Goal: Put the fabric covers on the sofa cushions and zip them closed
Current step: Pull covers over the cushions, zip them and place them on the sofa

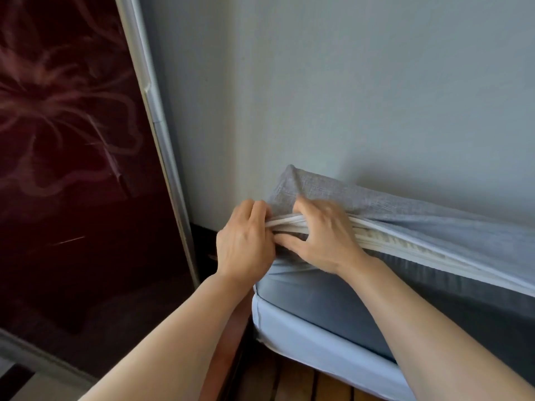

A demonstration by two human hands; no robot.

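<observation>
A sofa cushion in a grey woven fabric cover (315,188) stands on edge against the wall, its corner at the left. The cover's opening (405,244) gapes along the near side, showing white lining and the cushion inside. My left hand (244,241) pinches the white edge of the cover at the corner end of the opening. My right hand (321,235) is just beside it, fingers curled into the opening and gripping the cover's edges. The zipper slider is hidden under my hands.
A light blue mattress or seat pad (304,322) lies under the cushion, on a wooden slatted frame (292,383). A dark red patterned sliding door (72,169) with a silver frame stands at the left. A plain grey wall is behind.
</observation>
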